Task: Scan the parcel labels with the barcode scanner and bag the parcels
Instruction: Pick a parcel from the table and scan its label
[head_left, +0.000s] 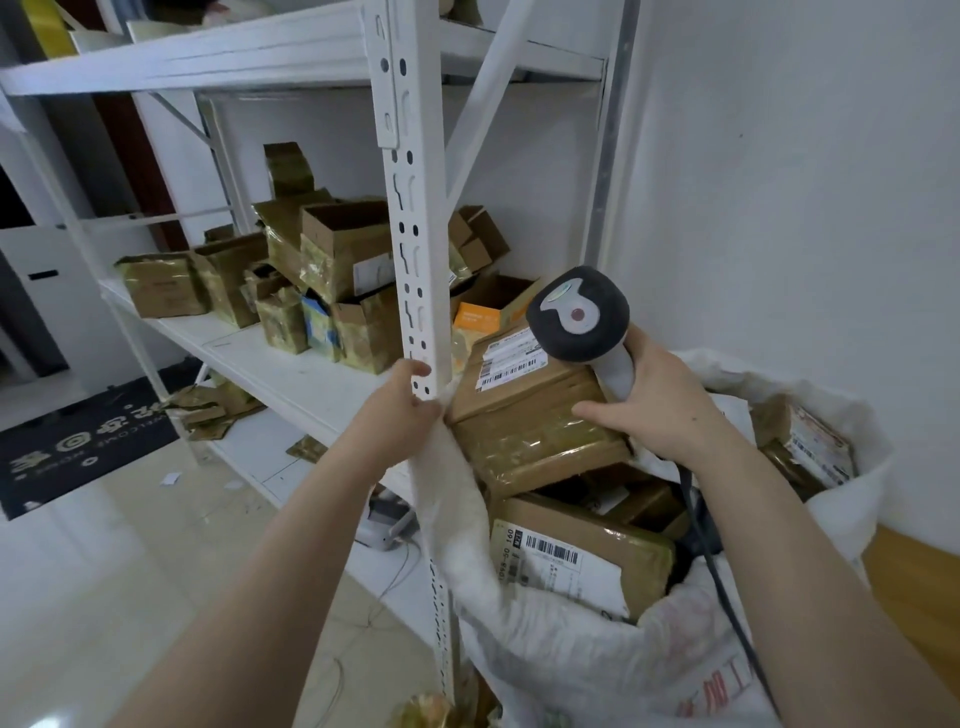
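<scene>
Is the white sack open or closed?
Open: the left hand holds the sack up by its rim; labelled parcels show inside.

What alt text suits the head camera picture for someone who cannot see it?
A person's right hand grips a barcode scanner, thumb on a brown parcel, above an open white sack of labelled parcels. The left hand holds the sack's rim beside a white shelf post; boxes sit on the shelf.
</scene>
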